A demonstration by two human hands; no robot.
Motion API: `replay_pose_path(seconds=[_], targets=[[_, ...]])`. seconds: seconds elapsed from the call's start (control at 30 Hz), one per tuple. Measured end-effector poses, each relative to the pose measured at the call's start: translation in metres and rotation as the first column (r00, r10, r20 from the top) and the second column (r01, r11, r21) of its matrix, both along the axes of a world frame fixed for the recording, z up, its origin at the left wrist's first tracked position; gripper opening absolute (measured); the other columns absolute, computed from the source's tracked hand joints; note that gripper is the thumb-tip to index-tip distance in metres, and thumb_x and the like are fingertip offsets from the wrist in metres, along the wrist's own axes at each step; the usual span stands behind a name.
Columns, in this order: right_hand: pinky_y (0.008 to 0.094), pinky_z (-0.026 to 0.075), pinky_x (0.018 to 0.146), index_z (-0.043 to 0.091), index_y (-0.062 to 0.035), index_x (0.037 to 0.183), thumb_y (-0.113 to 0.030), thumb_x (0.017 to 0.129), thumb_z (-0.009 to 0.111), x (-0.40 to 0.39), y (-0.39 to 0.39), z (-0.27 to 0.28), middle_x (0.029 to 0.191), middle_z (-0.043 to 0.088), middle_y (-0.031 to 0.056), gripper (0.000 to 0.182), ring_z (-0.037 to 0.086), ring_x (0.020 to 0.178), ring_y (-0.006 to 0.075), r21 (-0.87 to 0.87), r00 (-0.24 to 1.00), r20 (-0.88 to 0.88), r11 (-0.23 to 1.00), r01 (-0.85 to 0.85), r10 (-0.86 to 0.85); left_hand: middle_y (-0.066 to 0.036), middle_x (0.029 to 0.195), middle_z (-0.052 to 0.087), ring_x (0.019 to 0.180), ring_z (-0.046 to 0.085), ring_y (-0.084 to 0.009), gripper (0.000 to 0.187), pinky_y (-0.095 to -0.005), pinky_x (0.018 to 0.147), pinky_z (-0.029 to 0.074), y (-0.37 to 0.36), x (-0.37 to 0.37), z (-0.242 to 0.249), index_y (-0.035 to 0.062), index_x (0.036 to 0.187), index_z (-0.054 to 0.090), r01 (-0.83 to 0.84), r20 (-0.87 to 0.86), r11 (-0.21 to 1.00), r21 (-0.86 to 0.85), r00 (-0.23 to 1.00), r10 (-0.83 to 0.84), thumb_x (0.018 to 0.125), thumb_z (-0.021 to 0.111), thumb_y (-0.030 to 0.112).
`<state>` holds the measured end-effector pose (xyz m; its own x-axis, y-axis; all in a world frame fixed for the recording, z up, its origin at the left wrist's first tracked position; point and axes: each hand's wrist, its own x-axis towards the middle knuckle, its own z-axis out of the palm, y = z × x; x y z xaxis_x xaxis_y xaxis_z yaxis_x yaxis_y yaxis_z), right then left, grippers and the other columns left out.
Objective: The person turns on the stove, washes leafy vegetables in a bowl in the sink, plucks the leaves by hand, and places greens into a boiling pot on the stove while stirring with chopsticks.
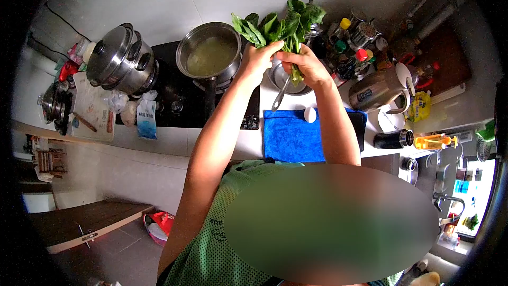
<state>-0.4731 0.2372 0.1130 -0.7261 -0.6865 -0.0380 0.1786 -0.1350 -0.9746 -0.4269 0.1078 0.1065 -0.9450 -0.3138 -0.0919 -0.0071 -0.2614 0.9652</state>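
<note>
Above the counter, I hold a bunch of leafy greens [278, 29] in both hands, its broad leaves fanned out beyond my fingers. My left hand [258, 59] is closed on the stems from the left. On the other side, my right hand [308, 65] grips the lower stems, and some stem ends poke out below it. A metal bowl [304, 89] sits under the hands, partly hidden, with a metal spoon [281, 95] across its edge. To the left, a saucepan [182, 47] of cloudy, yellowish liquid stands on the black stove [172, 87], its handle toward me.
A blue towel [288, 140] lies in front of the bowl, with a white egg [310, 114] at its back edge. A large steamer pot [119, 61] is on the left. Seasoning bottles [352, 47], a metal kettle [378, 87] and a black flask [394, 139] crowd the right.
</note>
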Motion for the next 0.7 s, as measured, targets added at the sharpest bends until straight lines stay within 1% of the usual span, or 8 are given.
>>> replay_pose_path(seconds=[0.07,0.1,0.23,0.27,0.33,0.47,0.63,0.7], targets=[[0.0192,0.034,0.044,0.052,-0.0053,0.078,-0.019,0.074,0.06,-0.001,0.002,0.002,0.064,0.049,-0.0003,0.017,0.043,0.051,0.0069,-0.15,0.984,0.156,0.987,-0.06,0.083,0.005,0.06,0.048,0.048,0.037,-0.0022,0.012,-0.0151,0.039,0.027,-0.002,-0.001,-0.005,0.0105,0.072,0.056,0.023,0.033,0.995,0.099,0.999,-0.026,0.07,0.063,0.021],[0.0179,0.032,0.042,0.048,-0.0042,0.079,-0.024,0.079,0.055,0.0,0.0,0.004,0.067,0.048,0.0021,0.021,0.041,0.05,0.0065,-0.189,0.98,0.188,0.981,-0.036,0.073,0.006,0.061,0.047,0.048,0.036,-0.0016,0.009,-0.014,0.039,0.024,-0.001,0.0,-0.002,0.0117,0.073,0.055,0.107,-0.021,0.981,0.16,0.994,-0.105,0.073,0.061,0.019],[0.0203,0.034,0.044,0.048,-0.0037,0.084,-0.021,0.083,0.049,-0.006,0.002,-0.002,0.067,0.048,0.0032,0.017,0.042,0.051,0.0092,-0.216,0.952,0.305,0.976,0.034,0.035,0.007,0.065,0.045,0.05,0.036,-0.0009,0.01,-0.0131,0.04,0.024,-0.004,-0.002,-0.001,0.0103,0.079,0.054,0.146,-0.102,0.952,0.27,0.987,-0.122,0.075,0.059,0.018],[0.0203,0.034,0.044,0.048,-0.0037,0.084,-0.021,0.083,0.049,-0.008,0.0,-0.005,0.067,0.048,0.0032,0.017,0.042,0.051,0.0092,-0.216,0.952,0.304,0.976,0.033,0.035,0.007,0.065,0.045,0.05,0.036,-0.0009,0.01,-0.0131,0.04,0.024,-0.005,-0.002,-0.001,0.0103,0.079,0.054,0.145,-0.102,0.952,0.27,0.987,-0.122,0.075,0.059,0.018],[0.0208,0.038,0.045,0.049,-0.0031,0.086,-0.02,0.083,0.05,-0.009,-0.002,-0.008,0.066,0.049,0.0032,0.017,0.045,0.052,0.0102,-0.122,0.966,0.249,0.987,0.106,-0.073,0.006,0.067,0.046,0.051,0.036,-0.001,0.01,-0.0139,0.039,0.025,-0.007,-0.002,-0.003,0.0099,0.079,0.055,0.13,-0.102,0.959,0.25,0.989,-0.108,0.075,0.059,0.018],[0.0214,0.043,0.046,0.051,-0.0021,0.086,-0.014,0.08,0.053,-0.003,-0.002,0.003,0.069,0.055,0.0046,0.014,0.053,0.055,0.013,-0.161,0.957,0.288,0.983,0.091,-0.041,0.006,0.067,0.047,0.052,0.037,-0.0017,0.011,-0.0145,0.04,0.028,-0.008,-0.004,-0.007,0.01,0.08,0.055,0.083,-0.074,0.976,0.203,0.995,-0.069,0.076,0.059,0.019],[0.0212,0.045,0.053,0.052,0.0002,0.091,-0.009,0.077,0.056,-0.003,-0.003,0.005,0.076,0.058,0.0071,0.018,0.055,0.06,0.0129,-0.053,0.988,0.149,0.997,0.047,-0.039,0.004,0.059,0.047,0.048,0.042,-0.0039,0.009,-0.0158,0.04,0.029,-0.005,-0.009,-0.012,0.0084,0.077,0.054,-0.108,-0.025,0.989,0.1,0.994,0.111,0.077,0.058,0.017],[0.0213,0.045,0.054,0.053,0.0003,0.091,-0.009,0.077,0.056,-0.004,-0.006,0.004,0.076,0.058,0.0064,0.018,0.055,0.061,0.0125,-0.039,0.993,0.116,0.999,0.03,-0.026,-0.001,0.06,0.052,0.048,0.048,-0.0069,0.012,-0.0174,0.039,0.034,-0.005,-0.005,-0.007,0.0048,0.079,0.054,-0.106,-0.056,0.994,0.018,0.993,0.107,0.078,0.056,0.016]])
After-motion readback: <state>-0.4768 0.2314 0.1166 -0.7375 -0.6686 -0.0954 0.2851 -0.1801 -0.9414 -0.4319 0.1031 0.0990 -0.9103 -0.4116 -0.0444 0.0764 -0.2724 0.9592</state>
